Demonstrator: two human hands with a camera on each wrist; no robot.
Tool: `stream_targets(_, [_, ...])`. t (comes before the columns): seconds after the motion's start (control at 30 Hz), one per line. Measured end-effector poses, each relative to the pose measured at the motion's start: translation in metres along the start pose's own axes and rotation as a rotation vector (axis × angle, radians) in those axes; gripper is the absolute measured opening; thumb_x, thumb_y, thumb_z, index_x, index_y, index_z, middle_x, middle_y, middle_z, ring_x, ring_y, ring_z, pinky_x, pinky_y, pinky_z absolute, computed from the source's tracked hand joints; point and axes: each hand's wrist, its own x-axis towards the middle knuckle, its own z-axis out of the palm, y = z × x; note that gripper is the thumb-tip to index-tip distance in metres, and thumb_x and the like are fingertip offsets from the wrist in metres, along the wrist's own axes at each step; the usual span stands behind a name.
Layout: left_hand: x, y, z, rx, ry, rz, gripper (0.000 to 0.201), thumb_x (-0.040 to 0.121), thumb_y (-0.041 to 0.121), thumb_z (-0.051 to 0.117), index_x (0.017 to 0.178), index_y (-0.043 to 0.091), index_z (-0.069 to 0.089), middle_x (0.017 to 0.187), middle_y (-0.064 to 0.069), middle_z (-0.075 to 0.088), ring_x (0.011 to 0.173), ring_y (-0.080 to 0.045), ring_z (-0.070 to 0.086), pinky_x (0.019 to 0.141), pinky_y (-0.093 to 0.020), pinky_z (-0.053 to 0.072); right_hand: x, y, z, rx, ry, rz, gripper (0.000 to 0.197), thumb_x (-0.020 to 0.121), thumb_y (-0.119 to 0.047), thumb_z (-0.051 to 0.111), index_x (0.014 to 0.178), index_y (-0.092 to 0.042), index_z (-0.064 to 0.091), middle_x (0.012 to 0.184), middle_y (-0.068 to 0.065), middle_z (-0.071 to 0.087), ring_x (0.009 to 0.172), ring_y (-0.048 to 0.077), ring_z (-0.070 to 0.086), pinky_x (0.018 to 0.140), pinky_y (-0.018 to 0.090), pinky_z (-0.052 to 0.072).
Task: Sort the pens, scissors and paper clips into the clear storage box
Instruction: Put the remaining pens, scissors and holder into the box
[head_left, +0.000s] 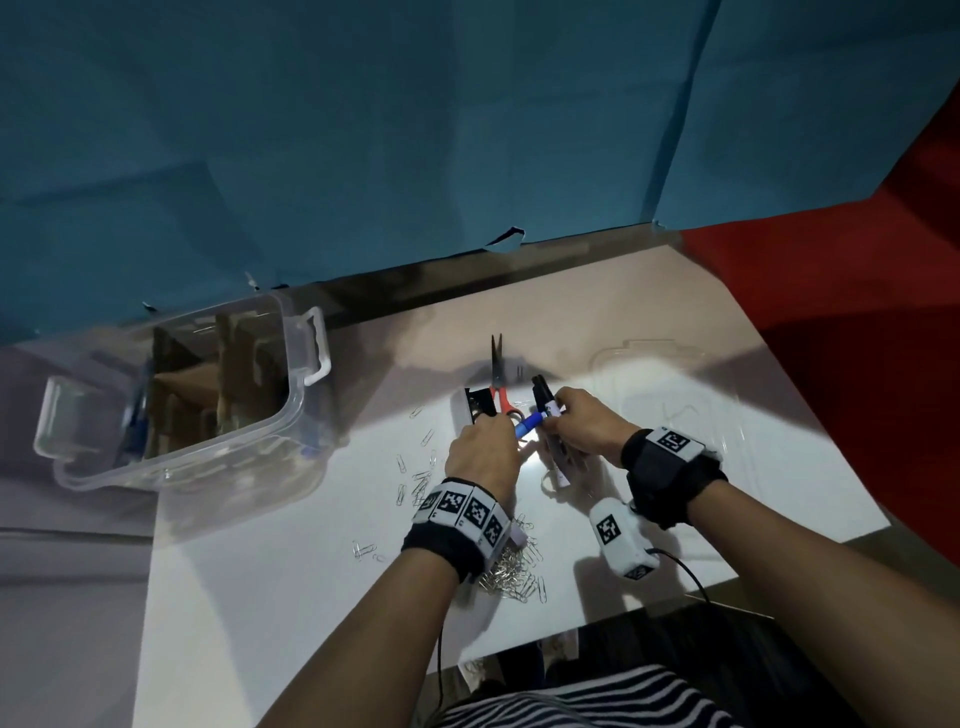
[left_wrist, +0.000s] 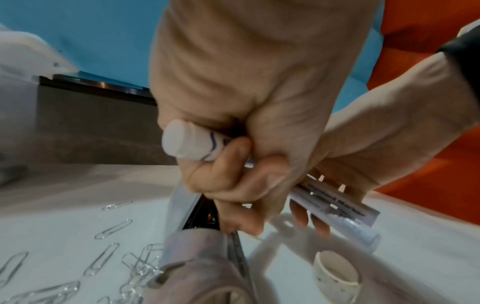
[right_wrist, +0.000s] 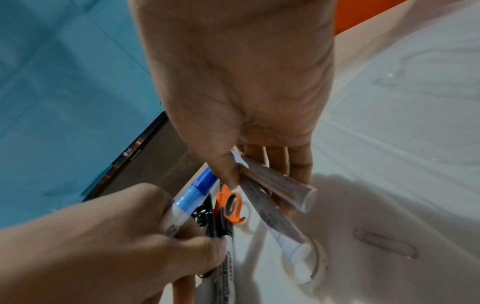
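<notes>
In the head view my left hand (head_left: 491, 441) grips a blue-capped marker (head_left: 530, 423) in the middle of the white table. Close beside it, my right hand (head_left: 571, 423) holds a bundle of two or three markers (head_left: 544, 397). The wrist views show the same grips: left fingers (left_wrist: 233, 185) curled round the white marker barrel (left_wrist: 189, 142), right thumb and fingers pinching the markers (right_wrist: 278, 183). Orange-handled scissors (head_left: 500, 387) lie just behind the hands, their handle (right_wrist: 231, 203) between them. Paper clips (head_left: 421, 478) lie scattered and piled (head_left: 517, 571) near my left wrist. The clear storage box (head_left: 306, 364) stands at the left.
The box has cardboard dividers and blue pens (head_left: 136, 431) inside. Its clear lid (head_left: 675, 395) lies flat at the right. A white tape ring (left_wrist: 335, 271) sits under the hands, and a dark flat item (head_left: 478, 408) lies by the scissors. A blue backdrop rises behind the table.
</notes>
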Motion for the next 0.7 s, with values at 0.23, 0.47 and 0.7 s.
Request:
stream_targets(0.23, [0.000,-0.001,0.003,0.034,-0.051,-0.031,0.040,0.097,0.055,0.055,0.095,0.016,0.049,0.095,-0.003,0.059,0.079,-0.022,0.057,0.072,-0.035,0.053,-0.002,0.009,-0.010,0.046,0.038,0.022,0.019,0.089,-0.015,0.058,0.105,-0.005,0.054,0.100,0.020,0.069,0.077,0.027,0.064,0.070,0.039,0.054])
stream_targets(0.47, [0.000,-0.001,-0.049,-0.154,-0.233,-0.075,0.022,0.093,0.033,0.062,0.097,0.014,0.053,0.091,-0.004,0.057,0.070,-0.017,0.055,0.058,-0.026,0.042,-0.003,-0.007,-0.025,0.093,0.047,-0.014,0.020,0.094,-0.010,0.055,0.112,-0.002,0.056,0.080,0.015,0.066,0.062,0.022,0.062,0.048,0.024,0.047])
stream_targets(0.7, [-0.014,-0.038,-0.143,-0.381,-0.339,-0.104,0.027,0.095,0.038,0.054,0.084,0.014,0.060,0.060,-0.001,0.071,0.037,-0.008,0.052,0.038,-0.015,0.033,-0.003,-0.070,-0.025,0.099,0.024,-0.174,0.007,0.096,-0.009,0.057,0.090,-0.012,0.060,0.073,0.008,0.061,0.060,0.020,0.057,0.053,0.031,0.045])
